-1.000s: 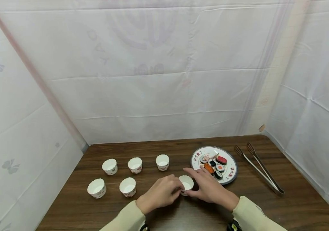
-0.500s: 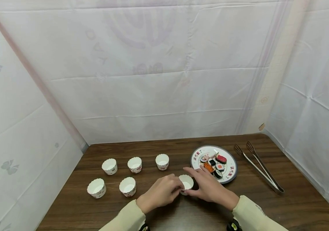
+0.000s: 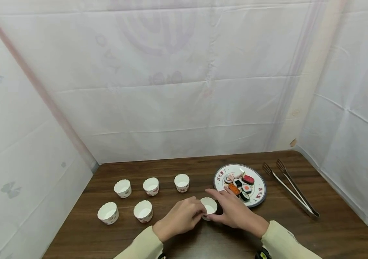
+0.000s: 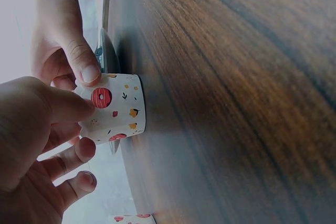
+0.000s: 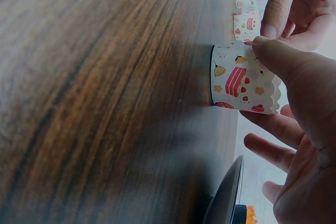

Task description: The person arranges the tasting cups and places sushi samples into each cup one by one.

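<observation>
One white scalloped paper baking cup (image 3: 210,205) stands upright on the wooden table between both hands. My left hand (image 3: 182,217) pinches its rim with thumb and index finger from the left; the other fingers hang loosely off it, as the left wrist view shows. From the right, my right hand (image 3: 235,212) holds the same cup, thumb on the near side and fingers around the far side. Printed cakes and flowers cover the cup's wall (image 5: 241,82) in the right wrist view. Its inside looks bare in the head view.
Several similar baking cups (image 3: 143,211) stand in two rows to the left. Behind the right hand lies a rimmed plate (image 3: 258,198) with several sushi pieces (image 3: 246,188). Metal tongs (image 3: 295,194) lie at the right. A white cloth (image 3: 184,108) hangs behind the table.
</observation>
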`<state>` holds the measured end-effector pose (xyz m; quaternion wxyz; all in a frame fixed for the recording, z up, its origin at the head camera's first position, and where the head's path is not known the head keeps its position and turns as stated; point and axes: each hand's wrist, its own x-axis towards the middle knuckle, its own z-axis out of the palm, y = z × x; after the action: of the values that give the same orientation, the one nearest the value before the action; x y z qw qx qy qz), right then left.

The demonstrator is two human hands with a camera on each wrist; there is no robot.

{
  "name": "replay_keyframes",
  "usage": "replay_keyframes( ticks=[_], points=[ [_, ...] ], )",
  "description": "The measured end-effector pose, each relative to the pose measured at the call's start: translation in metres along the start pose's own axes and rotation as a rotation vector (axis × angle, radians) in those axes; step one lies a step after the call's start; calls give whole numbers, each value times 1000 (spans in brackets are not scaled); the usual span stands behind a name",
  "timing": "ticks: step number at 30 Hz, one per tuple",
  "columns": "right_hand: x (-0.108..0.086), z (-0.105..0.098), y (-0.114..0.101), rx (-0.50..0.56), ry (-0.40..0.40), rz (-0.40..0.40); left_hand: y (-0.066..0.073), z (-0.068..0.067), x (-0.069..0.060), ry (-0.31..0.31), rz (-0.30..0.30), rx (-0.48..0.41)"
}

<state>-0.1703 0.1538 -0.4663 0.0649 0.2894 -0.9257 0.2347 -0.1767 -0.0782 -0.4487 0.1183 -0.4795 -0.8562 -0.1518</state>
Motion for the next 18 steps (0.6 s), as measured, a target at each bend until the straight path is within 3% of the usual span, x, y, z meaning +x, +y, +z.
replay_keyframes(
  ticks=[18],
  points=[
    [0,0,-1,0,10,-14,1,-3,0,-1,1,13]
  ],
)
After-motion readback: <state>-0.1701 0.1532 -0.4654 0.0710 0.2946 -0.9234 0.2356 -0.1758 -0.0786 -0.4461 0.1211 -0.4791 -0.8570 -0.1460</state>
